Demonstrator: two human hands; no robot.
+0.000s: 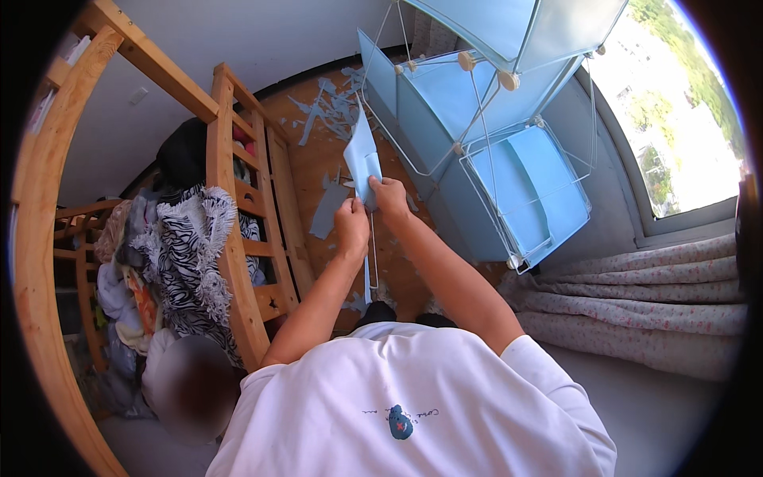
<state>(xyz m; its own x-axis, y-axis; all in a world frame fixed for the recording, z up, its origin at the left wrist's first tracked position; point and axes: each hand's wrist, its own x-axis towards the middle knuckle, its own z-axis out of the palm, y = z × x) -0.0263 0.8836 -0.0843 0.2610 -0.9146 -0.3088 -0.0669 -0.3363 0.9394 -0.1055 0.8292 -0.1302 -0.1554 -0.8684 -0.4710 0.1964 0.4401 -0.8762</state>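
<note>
A narrow light blue plastic panel with a thin wire frame [363, 155] is held upright in front of me, seen nearly edge-on. My right hand [389, 199] is closed on its side edge, thumb on the blue sheet. Just beside it and nearer to me, my left hand [352, 227] pinches the same panel. Below the hands, the white wire runs down toward my feet. To the right stands a partly built cube shelf [469, 103] of blue panels, wire frames and round cream connectors. One of its cubes has a wire-framed front [528, 195].
Torn pale film strips [330, 107] and a larger film piece [327, 211] litter the wooden floor. A wooden bunk bed [230, 175] with heaped clothes and a zebra-patterned blanket [183, 238] fills the left, with a person [187, 389] beside it. A window and floral curtain [636, 310] are right.
</note>
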